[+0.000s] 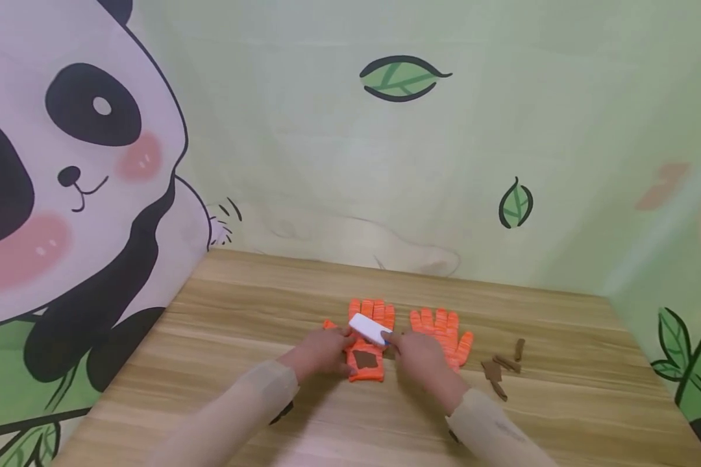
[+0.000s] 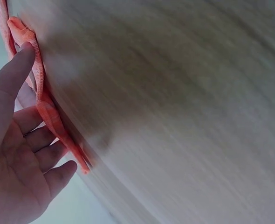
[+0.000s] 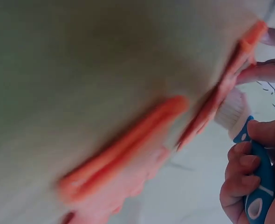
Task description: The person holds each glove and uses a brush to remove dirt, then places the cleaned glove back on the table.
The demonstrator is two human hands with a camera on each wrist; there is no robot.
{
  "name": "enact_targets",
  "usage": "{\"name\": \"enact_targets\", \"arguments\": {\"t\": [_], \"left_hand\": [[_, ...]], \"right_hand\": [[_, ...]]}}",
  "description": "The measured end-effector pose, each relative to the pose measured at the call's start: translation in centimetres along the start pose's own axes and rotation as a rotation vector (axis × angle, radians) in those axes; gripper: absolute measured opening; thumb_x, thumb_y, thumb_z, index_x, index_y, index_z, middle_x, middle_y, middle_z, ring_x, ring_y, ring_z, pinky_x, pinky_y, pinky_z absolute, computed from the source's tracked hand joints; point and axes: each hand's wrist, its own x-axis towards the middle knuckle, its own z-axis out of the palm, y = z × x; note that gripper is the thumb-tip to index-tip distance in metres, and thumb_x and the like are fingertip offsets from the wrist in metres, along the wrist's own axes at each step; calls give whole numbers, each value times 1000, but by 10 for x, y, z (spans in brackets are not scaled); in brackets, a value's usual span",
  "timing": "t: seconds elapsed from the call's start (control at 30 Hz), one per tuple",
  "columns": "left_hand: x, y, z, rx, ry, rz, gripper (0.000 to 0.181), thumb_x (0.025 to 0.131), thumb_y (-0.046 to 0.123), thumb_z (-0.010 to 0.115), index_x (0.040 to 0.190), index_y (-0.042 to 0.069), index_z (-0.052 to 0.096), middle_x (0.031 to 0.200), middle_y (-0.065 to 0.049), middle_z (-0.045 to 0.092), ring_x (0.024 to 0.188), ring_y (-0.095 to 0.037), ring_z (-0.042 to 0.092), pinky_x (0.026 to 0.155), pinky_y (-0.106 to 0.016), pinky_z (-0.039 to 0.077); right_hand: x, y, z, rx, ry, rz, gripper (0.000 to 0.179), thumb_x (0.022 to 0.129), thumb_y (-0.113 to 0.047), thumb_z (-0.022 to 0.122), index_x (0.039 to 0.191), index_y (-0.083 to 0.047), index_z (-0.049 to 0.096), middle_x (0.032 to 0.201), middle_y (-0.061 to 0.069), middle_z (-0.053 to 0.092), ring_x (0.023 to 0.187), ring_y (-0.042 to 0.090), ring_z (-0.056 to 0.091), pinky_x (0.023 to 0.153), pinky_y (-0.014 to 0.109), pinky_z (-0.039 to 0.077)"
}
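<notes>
Our wooden table [image 1: 339,425] holds brown scraps [image 1: 492,371]. Our right hand [image 1: 425,362] grips a brush [image 1: 368,329]; our left hand [image 1: 322,350], fingers extended, touches a brown-patched orange glove [image 1: 357,344].

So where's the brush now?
In the head view, the brush is held in the right hand, over the left orange glove, just beyond its brown patch.

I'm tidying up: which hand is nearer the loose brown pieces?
Right. The right hand is left of the brown pieces, holding the brush; the left hand is farther left.
</notes>
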Motion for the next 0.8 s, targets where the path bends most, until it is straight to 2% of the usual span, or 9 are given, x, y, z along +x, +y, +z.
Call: {"name": "enact_targets", "arguments": {"t": [0.13,0.23,0.33,0.47,0.6,0.7,0.8], "left_hand": [[-2,-3,1,13,6,-14,69,90,46,77,146,12,58,156,-9,54,144,-29,53,115,-44,47],[-2,-3,1,18,1,-12,68,90,46,76,147,12,58,155,-8,54,143,-28,53,114,-43,48],[-3,-3,0,25,-14,-15,69,90,48,75,147,13,57,156,-7,54,143,-27,53,115,-42,48],[-2,1,-1,23,-32,-28,70,90,49,76,147,13,57,156,-7,53,144,-27,52,115,-43,47],[-2,2,0,22,-37,-30,71,90,50,75,148,14,56,157,-8,52,144,-28,52,114,-45,48],[-1,1,2,30,-30,-31,72,90,51,75,148,14,56,157,-8,52,144,-27,52,113,-44,49],[-1,0,2,36,-28,-36,71,91,50,74,149,14,55,157,-8,52,145,-27,51,115,-43,48]], "right_hand": [[-16,12,2,-7,32,23,33,95,-10,67,124,-22,76,78,7,68,60,15,53,49,32,41],[-27,19,-5,-19,39,60,34,93,-10,68,123,-22,77,75,6,64,55,14,43,45,31,34],[-26,17,-12,-14,53,63,32,95,-12,69,124,-21,76,80,7,67,56,13,44,45,29,33],[-11,5,-11,4,64,15,31,98,-16,68,128,-21,74,86,8,72,58,13,50,48,27,35],[0,-2,-2,12,-2,6,32,99,-17,67,130,-22,73,83,7,70,60,14,50,52,26,34],[-7,6,1,21,-20,27,32,97,-16,68,128,-22,74,79,6,67,62,14,51,53,28,37],[-22,20,-3,35,8,33,32,95,-14,71,125,-21,76,77,5,65,60,13,47,51,28,36]]}}
